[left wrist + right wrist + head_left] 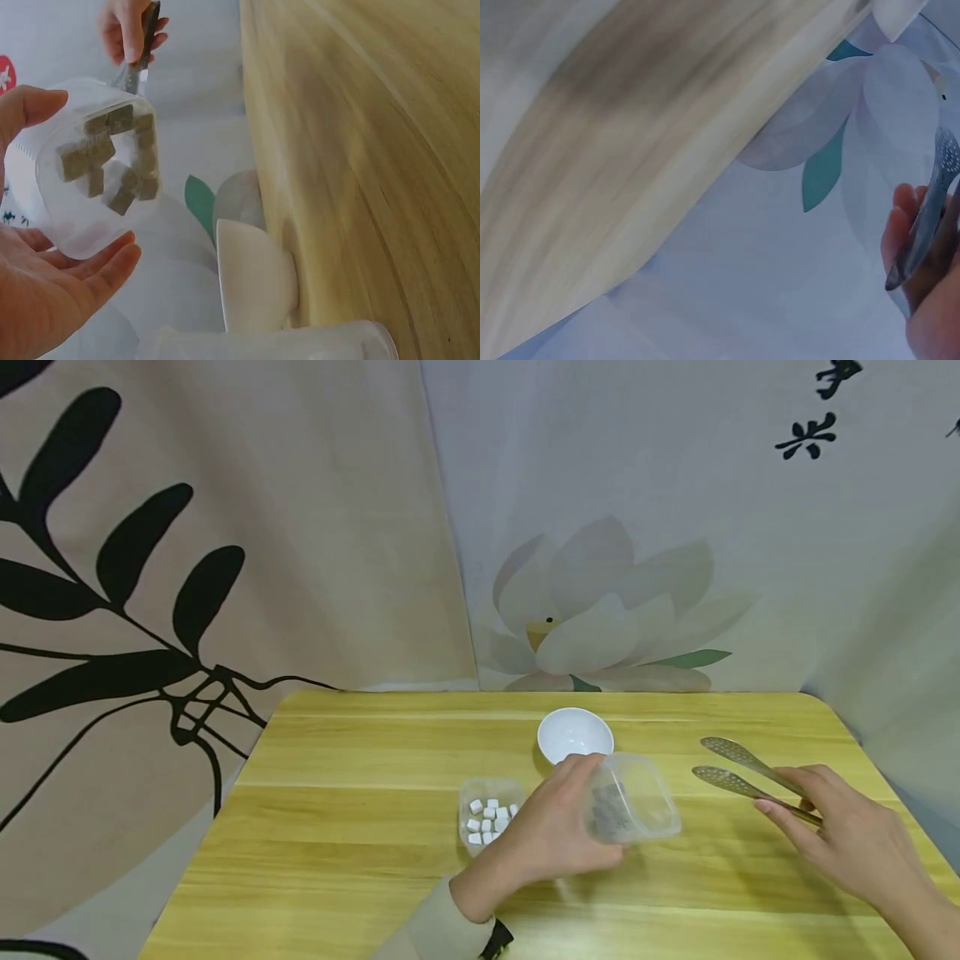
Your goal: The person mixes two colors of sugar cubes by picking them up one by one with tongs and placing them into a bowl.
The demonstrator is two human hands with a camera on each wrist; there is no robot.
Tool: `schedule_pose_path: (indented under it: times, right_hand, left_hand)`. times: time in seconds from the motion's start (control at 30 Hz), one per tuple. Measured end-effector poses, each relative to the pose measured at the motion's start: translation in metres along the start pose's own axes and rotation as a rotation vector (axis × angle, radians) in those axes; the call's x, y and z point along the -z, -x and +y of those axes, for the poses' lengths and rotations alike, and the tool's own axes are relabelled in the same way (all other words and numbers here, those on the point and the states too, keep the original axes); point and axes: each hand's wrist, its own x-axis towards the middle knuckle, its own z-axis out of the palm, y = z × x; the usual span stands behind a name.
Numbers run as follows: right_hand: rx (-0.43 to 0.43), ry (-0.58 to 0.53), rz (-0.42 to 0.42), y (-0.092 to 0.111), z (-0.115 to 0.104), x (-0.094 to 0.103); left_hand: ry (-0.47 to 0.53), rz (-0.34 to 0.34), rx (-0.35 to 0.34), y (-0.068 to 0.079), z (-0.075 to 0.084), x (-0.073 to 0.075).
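My left hand (566,831) grips a clear plastic container (656,797), lifted above the table and tilted with its open end to the right. Several greyish-brown cubes (90,154) show through its bottom in the left wrist view. My right hand (847,831) holds metal tongs (742,785) with perforated tips, apart from each other and pointing left, nothing between them. Behind the held container stands a white bowl (573,735); its inside is partly hidden by my left hand. A second clear container (467,797) with several white cubes (487,814) sits left of that hand, partly covered by it.
The light wooden table (322,860) reaches back to a printed fabric curtain (360,527). A dark band (495,937) is on my left wrist, below the light sleeve (442,927).
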Motion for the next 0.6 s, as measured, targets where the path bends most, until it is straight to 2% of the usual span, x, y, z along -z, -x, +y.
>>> schedule_pose_path:
  times: [0.2,0.43,0.6]
  right_hand:
    - [0.011,-0.019,-0.008,-0.002,-0.008,0.002]
    - [0.016,-0.033,-0.036,-0.002,-0.013,0.003]
    - [0.044,-0.053,-0.037,-0.002,-0.018,0.002]
  left_hand:
    - [0.045,-0.041,0.044,0.001,-0.003,-0.001]
    - [0.029,-0.115,0.11,0.003,-0.004,-0.008]
    - [0.035,-0.127,0.157,0.004,-0.003,-0.016]
